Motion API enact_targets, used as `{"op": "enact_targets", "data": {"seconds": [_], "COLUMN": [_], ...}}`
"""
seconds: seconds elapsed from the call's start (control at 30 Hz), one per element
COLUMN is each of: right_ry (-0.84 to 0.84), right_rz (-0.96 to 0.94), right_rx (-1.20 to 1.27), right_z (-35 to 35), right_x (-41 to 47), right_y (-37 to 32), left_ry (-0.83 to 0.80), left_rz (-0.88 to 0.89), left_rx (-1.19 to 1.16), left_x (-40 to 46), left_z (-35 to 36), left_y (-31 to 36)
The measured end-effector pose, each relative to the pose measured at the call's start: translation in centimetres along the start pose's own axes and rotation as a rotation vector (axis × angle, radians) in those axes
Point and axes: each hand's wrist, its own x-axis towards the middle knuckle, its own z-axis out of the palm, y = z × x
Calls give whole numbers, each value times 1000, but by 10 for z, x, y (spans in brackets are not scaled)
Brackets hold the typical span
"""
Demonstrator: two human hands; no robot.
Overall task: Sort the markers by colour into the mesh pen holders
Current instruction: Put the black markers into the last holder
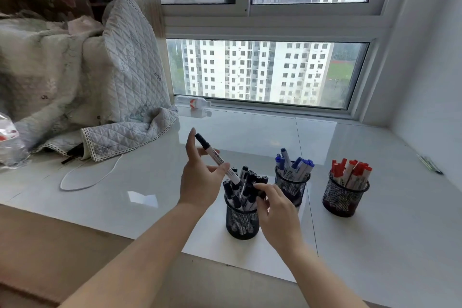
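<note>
The left hand (200, 177) pinches a black marker (217, 159) — slanted, lower end over the nearest holder (242, 222) just right. The right hand (275, 210) fingers markers standing there — grip unclear.

Two bare forearms enter from the near edge, one from the near left and one from the near right, each uncovered up to the frame edge, so whether sleeves are worn higher up cannot be told. The left hand (200, 180) and right hand (277, 212) are bare, with short, plain fingernails.
</note>
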Motion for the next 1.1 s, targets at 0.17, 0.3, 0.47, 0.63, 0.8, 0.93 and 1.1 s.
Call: {"op": "enact_targets", "data": {"seconds": [0.17,0.3,0.47,0.63,0.8,0.93,1.1], "right_ry": [-52,-33,-20,-24,-2,8,-65], "right_rz": [56,89,95,104,108,86,-21], "right_rx": [67,96,88,124,138,177,208], "right_z": [6,5,6,8,10,14,21], "right_x": [-5,-7,-14,-12,-13,-19,-30], "right_y": [5,7,10,8,7,1,-10], "left_ry": [31,13,-9,4,3,29,-132], "left_rz": [73,140,216,250,350,425,375], "left_rx": [30,124,222,307,445,533,631], "left_x": [-5,-12,-21,-26,-28,-29,-33], "left_z": [3,6,9,12,8,4,7], "left_y": [0,-2,-8,-12,-12,-10,-28]}}
